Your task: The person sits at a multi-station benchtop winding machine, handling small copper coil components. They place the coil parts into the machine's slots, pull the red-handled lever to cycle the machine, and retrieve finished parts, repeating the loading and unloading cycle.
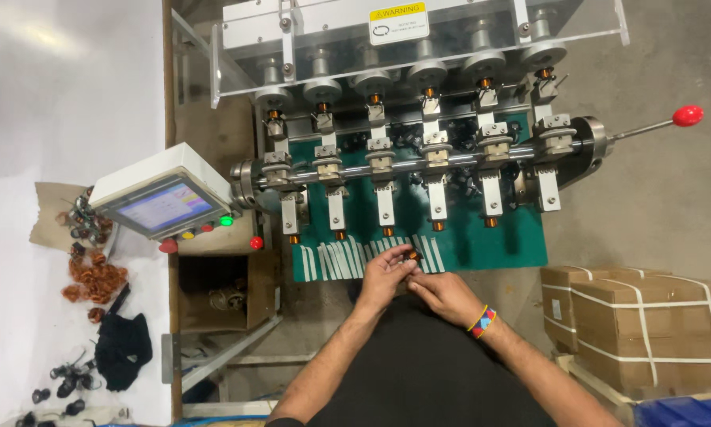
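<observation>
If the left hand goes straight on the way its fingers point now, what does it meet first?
The left hand, pinching a small coil, points up and right. First in line is probably the green mat with its white strips, then the winding machine. Depth is unclear.

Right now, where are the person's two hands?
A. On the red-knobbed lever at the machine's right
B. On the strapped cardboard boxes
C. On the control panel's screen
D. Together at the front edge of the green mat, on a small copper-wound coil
D: the left hand and right hand meet over the front edge of the green mat, fingertips on a small copper-wound coil, away from the lever, the control panel and the boxes.
</observation>
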